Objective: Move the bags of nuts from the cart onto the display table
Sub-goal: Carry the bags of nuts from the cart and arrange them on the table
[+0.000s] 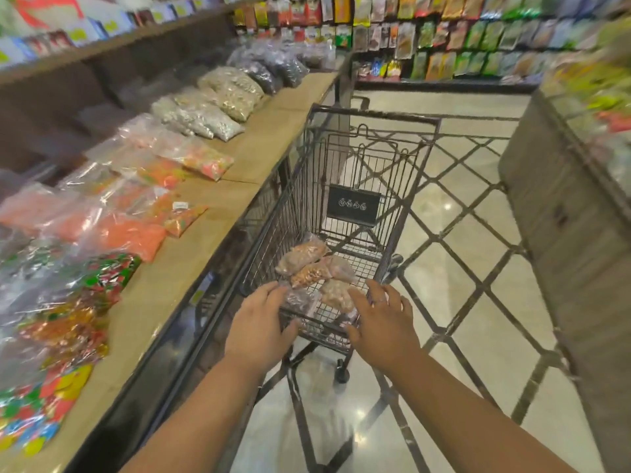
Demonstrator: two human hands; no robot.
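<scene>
A dark wire shopping cart (374, 121) stands in the aisle beside the long wooden display table (263, 145). Several clear bags of nuts (309, 264) lie on the cart's floor, brown, orange-brown and pale. My left hand (261, 324) hovers over the cart's near rim with fingers spread and nothing in it. At the same rim, on the right, my right hand (382, 322) is also spread, its fingertips just above a pale bag (336, 293). Neither hand holds a bag.
The table's back half carries rows of clear bags: colourful sweets (68, 319), orange snacks (112, 230), pale seeds (218, 104), dark goods (273, 68). Its front strip is bare wood. A wooden counter (566, 233) stands at right, packed shelves (461, 39) at the aisle's end.
</scene>
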